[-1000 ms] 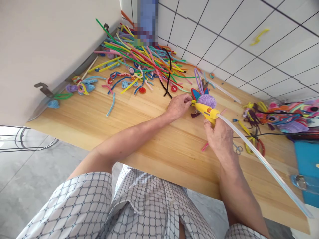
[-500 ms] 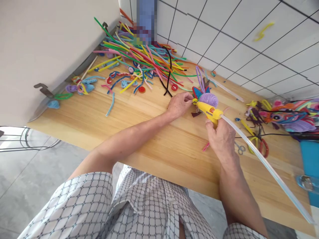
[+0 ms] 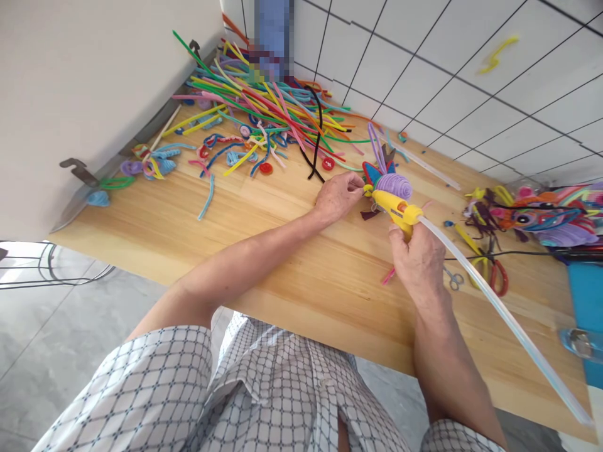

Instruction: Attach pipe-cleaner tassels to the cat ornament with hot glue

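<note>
Glue gun sits in the right hand, whose fingers I see wrapped round its grip, nozzle beside a small yellow piece; the left hand has its fingertips almost closed there, but from my remote view I cannot tell whether they grip it. Over the last second both hands stay put, so I judge this spot needs steadiness, with the purple coil just behind and pipe cleaners well beyond.

The pipe-cleaner heap lies left of the glue gun.
</note>
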